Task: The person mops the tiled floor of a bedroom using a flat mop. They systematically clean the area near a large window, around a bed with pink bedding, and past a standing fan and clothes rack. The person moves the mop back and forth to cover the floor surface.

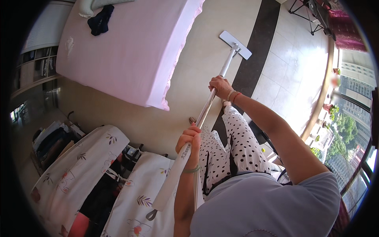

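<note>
A flat mop [205,106] with a long pale handle slants across the middle of the view. Its white rectangular head [236,44] rests on the floor, partly on beige tile and touching the dark stripe. My left hand [188,143] is closed around the thick white grip near the handle's upper end, where a grey loop hangs. Farther along, my right hand [221,87] wraps round the metal shaft, nearer the head. The fingers of both hands are curled about the pole.
A bed with a pink cover [118,51] stands left, a dark cloth [100,20] on it. Flower-printed white covers [79,166] drape over stored things at lower left. A black-framed stand [314,17] is at the far right. Potted plants [331,110] line the window sill.
</note>
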